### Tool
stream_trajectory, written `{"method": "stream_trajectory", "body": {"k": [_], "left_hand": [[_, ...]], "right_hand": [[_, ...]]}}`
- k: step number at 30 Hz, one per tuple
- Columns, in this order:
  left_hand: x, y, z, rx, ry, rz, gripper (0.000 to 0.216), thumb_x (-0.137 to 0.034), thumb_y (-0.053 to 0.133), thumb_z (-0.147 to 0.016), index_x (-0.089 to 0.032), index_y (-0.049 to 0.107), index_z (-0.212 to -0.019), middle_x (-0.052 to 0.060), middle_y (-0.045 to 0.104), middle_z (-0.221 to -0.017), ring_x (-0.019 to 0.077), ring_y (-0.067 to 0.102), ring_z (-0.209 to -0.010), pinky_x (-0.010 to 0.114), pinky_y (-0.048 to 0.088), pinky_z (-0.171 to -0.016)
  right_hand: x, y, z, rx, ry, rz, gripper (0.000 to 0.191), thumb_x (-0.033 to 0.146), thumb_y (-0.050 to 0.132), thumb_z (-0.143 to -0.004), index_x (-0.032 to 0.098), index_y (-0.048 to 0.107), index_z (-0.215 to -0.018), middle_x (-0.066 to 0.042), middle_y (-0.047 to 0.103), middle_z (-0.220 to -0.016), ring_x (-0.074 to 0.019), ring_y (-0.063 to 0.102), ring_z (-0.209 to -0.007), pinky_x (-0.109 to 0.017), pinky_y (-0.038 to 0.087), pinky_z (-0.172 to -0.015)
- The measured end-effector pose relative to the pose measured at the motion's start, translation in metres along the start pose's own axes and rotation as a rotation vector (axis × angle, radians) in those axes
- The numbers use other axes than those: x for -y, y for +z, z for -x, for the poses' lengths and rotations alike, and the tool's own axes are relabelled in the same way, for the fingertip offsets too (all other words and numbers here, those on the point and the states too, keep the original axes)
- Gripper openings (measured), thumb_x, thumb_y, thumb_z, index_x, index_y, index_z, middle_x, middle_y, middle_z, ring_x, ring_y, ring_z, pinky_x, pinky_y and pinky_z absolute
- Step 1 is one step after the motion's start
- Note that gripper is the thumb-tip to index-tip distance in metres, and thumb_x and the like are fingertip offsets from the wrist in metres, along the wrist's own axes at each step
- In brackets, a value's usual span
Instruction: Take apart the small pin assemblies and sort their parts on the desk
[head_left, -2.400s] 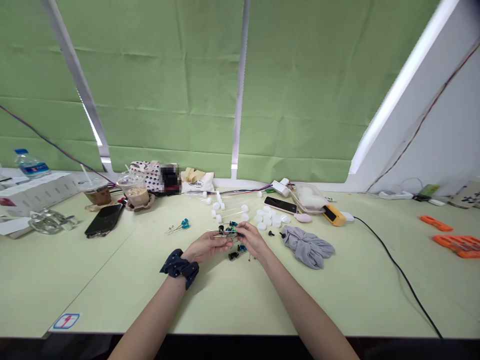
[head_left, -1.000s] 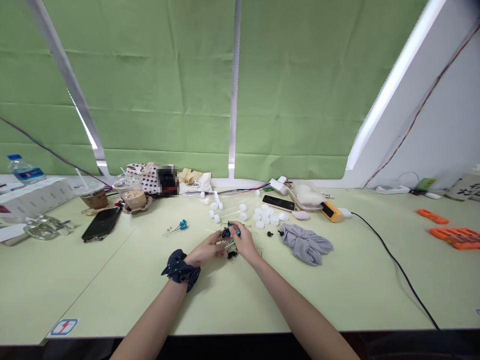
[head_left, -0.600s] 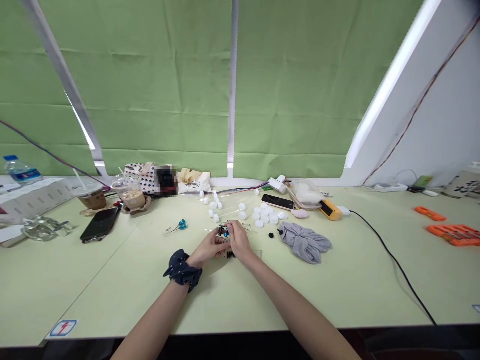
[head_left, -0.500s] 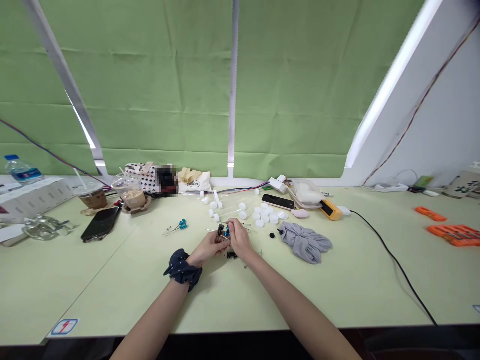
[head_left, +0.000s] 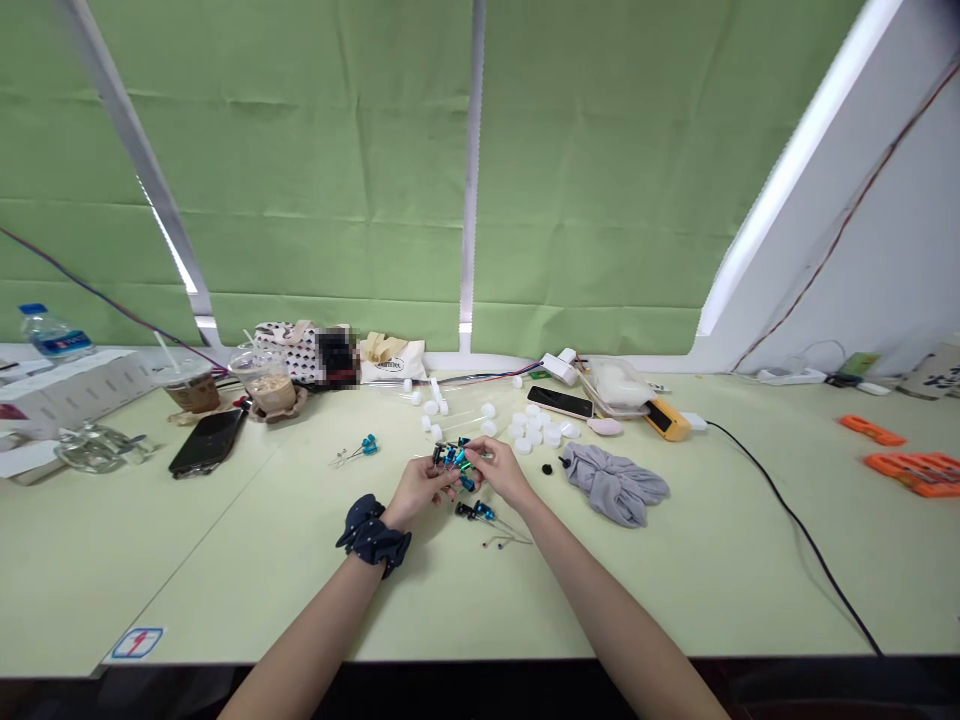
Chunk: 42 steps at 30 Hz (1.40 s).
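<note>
My left hand [head_left: 420, 488], with a dark scrunchie [head_left: 373, 535] on its wrist, pinches a bunch of small blue and black capacitors [head_left: 452, 458] by their wire legs. My right hand [head_left: 501, 470] is closed on the same bunch from the right side. Both hands hover just above the pale green table [head_left: 225, 560]. A few loose capacitors [head_left: 475, 512] with long legs lie on the table just below the hands. Two blue capacitors [head_left: 366, 446] lie apart to the left.
White caps [head_left: 537, 430] are scattered behind the hands, next to a phone [head_left: 563, 402]. A grey cloth [head_left: 615, 484] lies to the right, a black cable [head_left: 795, 535] beyond it. Another phone [head_left: 208, 441], drink cups [head_left: 271, 385] and a water bottle [head_left: 51, 334] stand at left. Orange tools [head_left: 911, 467] lie far right.
Both hands stayed together on the bunch, shifting slightly. In the last half second my right hand drew a little to the right, and loose capacitors show on the table below.
</note>
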<state>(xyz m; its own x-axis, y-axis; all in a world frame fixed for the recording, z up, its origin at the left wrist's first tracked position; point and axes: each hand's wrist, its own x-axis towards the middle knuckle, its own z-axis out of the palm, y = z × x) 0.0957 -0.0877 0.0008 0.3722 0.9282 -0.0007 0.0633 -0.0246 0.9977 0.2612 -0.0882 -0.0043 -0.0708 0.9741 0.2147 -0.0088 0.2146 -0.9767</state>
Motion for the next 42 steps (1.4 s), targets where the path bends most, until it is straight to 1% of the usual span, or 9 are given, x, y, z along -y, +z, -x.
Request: {"method": "stream_trajectory", "body": {"k": [7, 12, 16, 19, 25, 30, 35, 40, 42], "left_hand": [[0.0, 0.0, -0.001, -0.012, 0.021, 0.017, 0.042, -0.047, 0.071, -0.063, -0.009, 0.061, -0.078, 0.009, 0.067, -0.073, 0.008, 0.049, -0.045, 0.018, 0.03, -0.038], [0.0, 0.0, -0.002, 0.025, 0.036, -0.009, 0.04, -0.047, 0.069, -0.066, -0.008, 0.064, -0.073, 0.008, 0.065, -0.064, 0.0057, 0.04, -0.042, 0.019, 0.028, -0.04], [-0.001, -0.003, -0.002, 0.019, 0.039, -0.013, 0.04, -0.047, 0.068, -0.067, -0.008, 0.065, -0.068, 0.006, 0.061, -0.055, 0.005, 0.036, -0.04, 0.02, 0.025, -0.04], [-0.001, -0.004, -0.002, 0.007, 0.045, 0.022, 0.04, -0.047, 0.07, -0.065, -0.008, 0.065, -0.075, 0.007, 0.065, -0.063, 0.0057, 0.038, -0.042, 0.02, 0.025, -0.04], [-0.001, -0.004, -0.001, 0.032, 0.026, 0.023, 0.04, -0.046, 0.07, -0.065, -0.008, 0.065, -0.078, 0.009, 0.067, -0.068, 0.0056, 0.04, -0.043, 0.019, 0.026, -0.04], [-0.01, -0.002, 0.003, 0.012, 0.039, 0.024, 0.036, -0.044, 0.072, -0.063, -0.008, 0.065, -0.068, 0.006, 0.063, -0.057, 0.0059, 0.038, -0.041, 0.02, 0.026, -0.04], [-0.013, -0.001, 0.005, 0.011, 0.046, -0.006, 0.035, -0.044, 0.071, -0.064, -0.009, 0.065, -0.064, 0.005, 0.062, -0.055, 0.0062, 0.038, -0.041, 0.02, 0.026, -0.04], [-0.013, -0.003, 0.004, 0.001, 0.038, -0.042, 0.036, -0.044, 0.07, -0.065, -0.009, 0.066, -0.066, 0.004, 0.061, -0.052, 0.0068, 0.039, -0.041, 0.02, 0.027, -0.04], [-0.013, -0.003, 0.004, 0.006, 0.041, -0.056, 0.035, -0.044, 0.07, -0.065, -0.009, 0.066, -0.064, 0.003, 0.058, -0.049, 0.007, 0.039, -0.041, 0.02, 0.027, -0.04]], "right_hand": [[0.002, -0.001, 0.001, 0.051, 0.054, -0.081, 0.034, 0.043, 0.064, -0.07, 0.017, 0.06, -0.092, -0.002, 0.057, -0.079, -0.0056, 0.044, -0.043, -0.022, 0.038, -0.041], [0.001, 0.002, 0.001, 0.002, 0.104, -0.054, 0.035, 0.048, 0.061, -0.07, 0.016, 0.059, -0.085, 0.002, 0.051, -0.062, -0.0053, 0.036, -0.04, -0.019, 0.031, -0.037], [0.007, -0.002, 0.002, 0.122, 0.015, -0.038, 0.033, 0.043, 0.061, -0.072, 0.019, 0.06, -0.095, -0.001, 0.056, -0.075, -0.0086, 0.048, -0.054, -0.02, 0.04, -0.047], [0.011, -0.005, 0.002, 0.168, -0.02, -0.015, 0.037, 0.042, 0.063, -0.071, 0.021, 0.059, -0.101, -0.003, 0.057, -0.086, -0.0111, 0.054, -0.065, -0.021, 0.044, -0.053], [0.008, -0.006, 0.001, 0.087, 0.024, 0.054, 0.033, 0.047, 0.056, -0.075, 0.018, 0.058, -0.09, -0.001, 0.054, -0.076, -0.0068, 0.045, -0.046, -0.019, 0.037, -0.041], [0.011, -0.009, 0.001, 0.197, -0.052, 0.026, 0.038, 0.042, 0.063, -0.071, 0.02, 0.058, -0.101, -0.004, 0.058, -0.09, -0.0124, 0.057, -0.069, -0.022, 0.046, -0.055], [0.008, -0.011, 0.001, 0.101, 0.058, 0.11, 0.038, 0.052, 0.052, -0.077, 0.017, 0.062, -0.089, 0.002, 0.052, -0.059, -0.009, 0.045, -0.041, -0.021, 0.036, -0.037], [0.011, -0.014, 0.001, 0.222, -0.037, 0.034, 0.04, 0.042, 0.065, -0.07, 0.02, 0.061, -0.102, -0.004, 0.059, -0.085, -0.013, 0.057, -0.065, -0.024, 0.047, -0.053], [0.01, -0.013, 0.001, 0.183, 0.024, 0.047, 0.039, 0.045, 0.061, -0.072, 0.02, 0.061, -0.101, -0.003, 0.059, -0.08, -0.012, 0.055, -0.055, -0.023, 0.045, -0.046]]}}
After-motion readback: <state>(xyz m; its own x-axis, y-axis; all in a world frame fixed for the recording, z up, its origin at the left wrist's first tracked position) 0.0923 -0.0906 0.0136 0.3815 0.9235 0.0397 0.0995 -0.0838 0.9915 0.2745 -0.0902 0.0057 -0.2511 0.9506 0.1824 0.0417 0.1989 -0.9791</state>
